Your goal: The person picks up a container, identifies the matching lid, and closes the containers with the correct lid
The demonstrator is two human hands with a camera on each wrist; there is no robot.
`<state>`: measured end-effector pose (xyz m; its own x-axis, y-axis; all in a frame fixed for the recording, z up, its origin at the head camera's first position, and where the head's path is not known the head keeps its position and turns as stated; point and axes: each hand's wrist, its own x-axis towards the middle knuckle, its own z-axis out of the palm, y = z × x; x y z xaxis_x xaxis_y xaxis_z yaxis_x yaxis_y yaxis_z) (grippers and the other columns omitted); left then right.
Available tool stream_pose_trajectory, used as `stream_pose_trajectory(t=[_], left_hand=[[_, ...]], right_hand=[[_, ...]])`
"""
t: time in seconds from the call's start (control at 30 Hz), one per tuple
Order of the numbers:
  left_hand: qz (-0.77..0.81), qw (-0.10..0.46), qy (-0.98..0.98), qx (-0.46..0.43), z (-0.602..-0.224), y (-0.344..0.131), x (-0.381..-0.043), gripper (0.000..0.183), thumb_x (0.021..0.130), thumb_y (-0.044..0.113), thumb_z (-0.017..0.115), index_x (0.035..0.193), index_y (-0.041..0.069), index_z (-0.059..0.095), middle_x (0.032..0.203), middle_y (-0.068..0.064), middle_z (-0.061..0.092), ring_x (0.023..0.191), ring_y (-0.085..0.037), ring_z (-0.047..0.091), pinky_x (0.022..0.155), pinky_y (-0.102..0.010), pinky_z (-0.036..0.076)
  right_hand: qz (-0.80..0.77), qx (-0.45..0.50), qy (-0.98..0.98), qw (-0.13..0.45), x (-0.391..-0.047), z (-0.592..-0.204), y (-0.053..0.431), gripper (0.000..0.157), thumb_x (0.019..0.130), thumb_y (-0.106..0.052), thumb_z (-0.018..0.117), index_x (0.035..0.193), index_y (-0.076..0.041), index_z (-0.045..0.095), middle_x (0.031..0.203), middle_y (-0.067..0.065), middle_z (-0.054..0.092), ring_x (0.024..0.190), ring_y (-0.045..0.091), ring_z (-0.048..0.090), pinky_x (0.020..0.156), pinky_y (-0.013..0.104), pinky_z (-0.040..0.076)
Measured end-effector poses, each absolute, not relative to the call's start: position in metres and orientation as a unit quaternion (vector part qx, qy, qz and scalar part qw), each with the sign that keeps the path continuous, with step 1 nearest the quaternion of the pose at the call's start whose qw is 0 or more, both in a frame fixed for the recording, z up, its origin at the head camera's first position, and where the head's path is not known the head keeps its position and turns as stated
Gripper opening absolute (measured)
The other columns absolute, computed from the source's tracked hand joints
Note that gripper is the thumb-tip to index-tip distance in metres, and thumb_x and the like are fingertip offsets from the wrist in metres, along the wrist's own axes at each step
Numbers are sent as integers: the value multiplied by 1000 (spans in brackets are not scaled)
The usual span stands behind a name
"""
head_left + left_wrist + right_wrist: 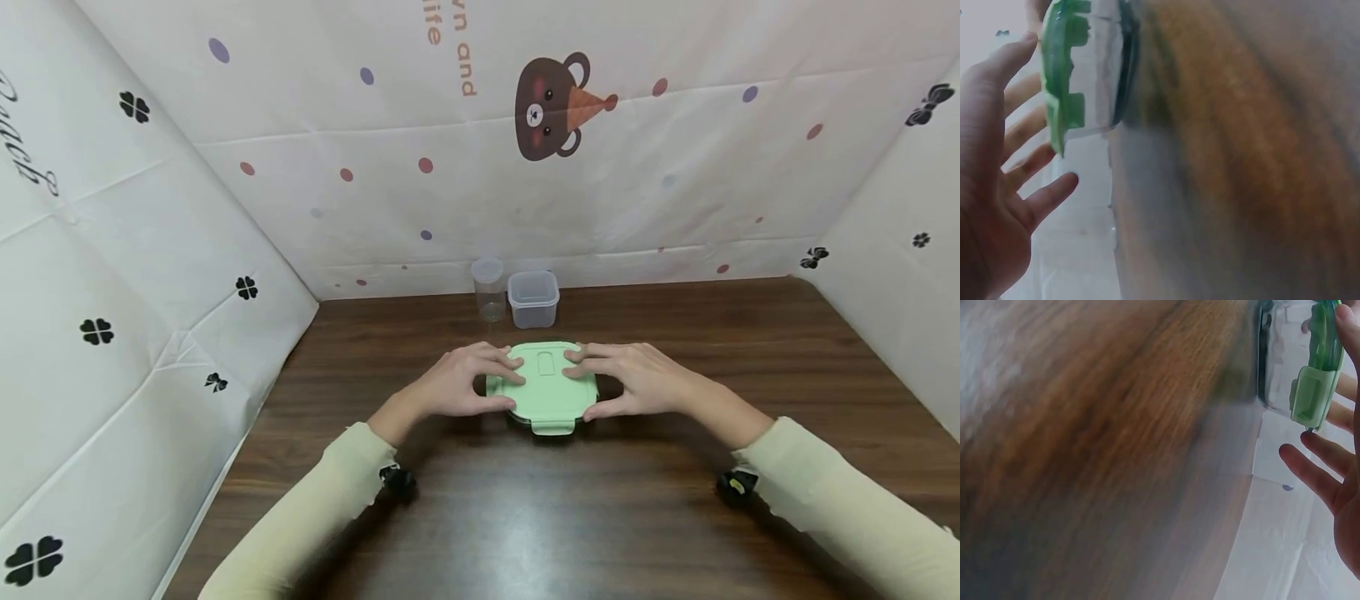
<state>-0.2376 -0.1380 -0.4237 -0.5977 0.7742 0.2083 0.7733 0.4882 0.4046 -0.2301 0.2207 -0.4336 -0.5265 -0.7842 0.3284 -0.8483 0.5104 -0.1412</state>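
A food container with a pale green lid stands on the table in front of me. Below the lid its clear glass body shows in the left wrist view. My left hand rests its fingers on the lid's left part, thumb at the near left edge. From the other side, my right hand touches the lid's right part with its fingertips, thumb by the near right corner. Both hands have their fingers spread and fairly straight. A green clip faces me, and another clip appears in the right wrist view.
Behind the container stand a clear round jar and a small translucent square tub, close together near the back edge of the dark wooden table. Printed white sheets rise behind the table and along both sides.
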Motion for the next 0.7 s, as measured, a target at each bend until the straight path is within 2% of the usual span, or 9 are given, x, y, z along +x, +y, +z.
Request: stream_pose_trajectory(t=[0.13,0.33,0.5,0.7], left_hand=[[241,22,854,460,-418,-143,-241,30,102,30,83,130,21,85,154,-3,75,157,-30,61,130,-56,53],[235,17,846,478,-415,-148,-243,28,104,19,76,130,19,85,156,-5,73,157,-32,60,127,-57,55],[219,30,845,488,-411,-151,-245,33,104,9,74,134,20,84,158,-5,72,156,-30,62,115,-50,63],[192,70,841,500,-401,-152,-250,37,104,9,80,139,21,82,162,-4,69,158,-28,60,107,-38,64]], right_hand=[[140,472,-863,112,-230,-433,220,61,95,-68,81,137,-23,80,151,9,76,123,31,81,78,41,69],[140,473,-863,108,-230,-434,220,62,97,-69,79,138,-22,80,151,11,75,116,29,83,75,39,68],[147,481,-857,111,-231,-436,221,60,96,-67,81,136,-21,81,149,10,76,117,29,83,75,39,69],[153,486,-854,110,-233,-435,222,59,97,-66,81,135,-21,81,149,9,77,111,27,84,72,37,68]])
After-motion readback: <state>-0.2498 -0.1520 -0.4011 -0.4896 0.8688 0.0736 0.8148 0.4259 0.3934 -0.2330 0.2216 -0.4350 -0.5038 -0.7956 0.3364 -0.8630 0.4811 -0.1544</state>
